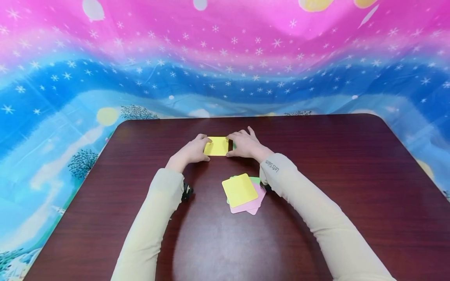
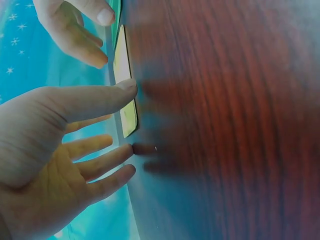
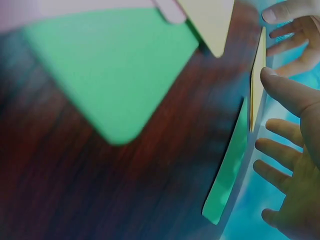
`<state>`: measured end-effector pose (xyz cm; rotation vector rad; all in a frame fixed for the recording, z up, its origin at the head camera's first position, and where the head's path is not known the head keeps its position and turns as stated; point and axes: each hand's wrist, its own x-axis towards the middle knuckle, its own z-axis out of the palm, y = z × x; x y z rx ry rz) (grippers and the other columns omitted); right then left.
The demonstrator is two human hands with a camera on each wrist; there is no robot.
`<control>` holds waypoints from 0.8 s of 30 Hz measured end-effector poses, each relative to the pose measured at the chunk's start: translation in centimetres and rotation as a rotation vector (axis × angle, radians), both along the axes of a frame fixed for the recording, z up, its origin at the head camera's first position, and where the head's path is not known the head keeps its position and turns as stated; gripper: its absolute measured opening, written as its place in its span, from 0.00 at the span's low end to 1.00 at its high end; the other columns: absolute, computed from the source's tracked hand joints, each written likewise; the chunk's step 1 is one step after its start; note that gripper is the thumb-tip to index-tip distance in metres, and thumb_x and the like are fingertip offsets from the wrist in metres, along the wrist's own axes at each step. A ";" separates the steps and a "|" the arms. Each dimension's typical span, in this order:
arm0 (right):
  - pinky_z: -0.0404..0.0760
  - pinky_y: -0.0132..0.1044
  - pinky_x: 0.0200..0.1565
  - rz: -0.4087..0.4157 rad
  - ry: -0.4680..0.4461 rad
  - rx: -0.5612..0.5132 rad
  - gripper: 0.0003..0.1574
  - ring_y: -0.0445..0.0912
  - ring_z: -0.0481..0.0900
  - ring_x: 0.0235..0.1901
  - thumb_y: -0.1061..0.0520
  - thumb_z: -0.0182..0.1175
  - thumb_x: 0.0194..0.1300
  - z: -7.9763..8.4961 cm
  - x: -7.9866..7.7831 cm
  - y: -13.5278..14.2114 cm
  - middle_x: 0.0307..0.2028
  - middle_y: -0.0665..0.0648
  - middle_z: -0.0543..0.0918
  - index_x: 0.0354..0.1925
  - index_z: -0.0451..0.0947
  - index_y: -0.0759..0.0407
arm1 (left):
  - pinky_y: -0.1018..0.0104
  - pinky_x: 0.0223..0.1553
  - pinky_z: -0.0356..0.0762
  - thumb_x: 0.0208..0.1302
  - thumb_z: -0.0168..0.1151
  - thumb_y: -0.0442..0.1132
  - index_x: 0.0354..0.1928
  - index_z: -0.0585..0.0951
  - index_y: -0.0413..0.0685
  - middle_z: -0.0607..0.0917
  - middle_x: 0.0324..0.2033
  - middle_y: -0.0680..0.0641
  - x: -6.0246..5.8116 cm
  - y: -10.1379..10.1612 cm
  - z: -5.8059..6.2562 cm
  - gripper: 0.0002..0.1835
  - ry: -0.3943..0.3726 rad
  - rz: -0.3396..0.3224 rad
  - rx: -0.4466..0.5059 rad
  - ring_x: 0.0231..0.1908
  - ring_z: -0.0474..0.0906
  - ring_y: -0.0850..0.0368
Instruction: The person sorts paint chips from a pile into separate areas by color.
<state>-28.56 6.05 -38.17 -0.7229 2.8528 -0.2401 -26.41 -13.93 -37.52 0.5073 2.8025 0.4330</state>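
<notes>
At the far side of the table, a square yellow card [image 1: 216, 146] lies between both hands. Beside its left edge is my left hand [image 1: 188, 152], with thumb near the front corner and forefinger over the card; the left wrist view shows straight, spread fingers. My right hand [image 1: 247, 145] is at the opposite edge, fingers loosely extended and thumb at the front corner. A green card [image 3: 227, 172] lies right of the yellow one, mostly hidden by my right hand in the head view.
Nearer to the body, a loose pile holds a yellow card [image 1: 240, 190] on top, with a pink card [image 1: 258, 197] and a green card [image 3: 115, 75] poking out below. The dark wooden table [image 1: 123, 187] ends at a printed cloth backdrop [image 1: 225, 70].
</notes>
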 end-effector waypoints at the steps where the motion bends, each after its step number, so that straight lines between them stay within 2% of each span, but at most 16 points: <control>1: 0.34 0.57 0.64 0.004 0.000 -0.005 0.41 0.51 0.59 0.63 0.35 0.60 0.53 0.1 0.0 0.2 0.62 0.52 0.67 0.63 0.65 0.47 | 0.54 0.59 0.62 0.53 0.64 0.40 0.63 0.64 0.41 0.58 0.64 0.39 0.1 0.0 0.0 0.35 0.001 0.000 0.004 0.59 0.64 0.45; 11: 0.36 0.57 0.64 0.057 0.002 -0.035 0.40 0.52 0.59 0.62 0.36 0.61 0.53 0.2 1.3 1.7 0.61 0.53 0.68 0.62 0.66 0.48 | 0.53 0.59 0.62 0.56 0.62 0.43 0.62 0.65 0.39 0.61 0.63 0.38 1.5 0.3 0.1 0.33 0.042 -0.028 0.003 0.60 0.64 0.44; 18: 0.36 0.58 0.64 0.091 0.004 -0.048 0.40 0.52 0.58 0.63 0.36 0.60 0.54 -0.1 2.2 2.7 0.62 0.53 0.68 0.62 0.66 0.48 | 0.49 0.59 0.61 0.57 0.61 0.46 0.62 0.65 0.41 0.63 0.62 0.40 2.6 1.3 0.3 0.33 0.092 -0.045 -0.077 0.58 0.67 0.43; 24: 0.38 0.59 0.64 0.137 0.025 -0.077 0.39 0.52 0.60 0.62 0.37 0.61 0.53 0.0 3.4 3.5 0.59 0.52 0.71 0.61 0.68 0.48 | 0.50 0.58 0.63 0.57 0.61 0.48 0.62 0.66 0.42 0.66 0.60 0.41 3.8 2.2 0.8 0.32 0.113 -0.076 -0.104 0.56 0.68 0.44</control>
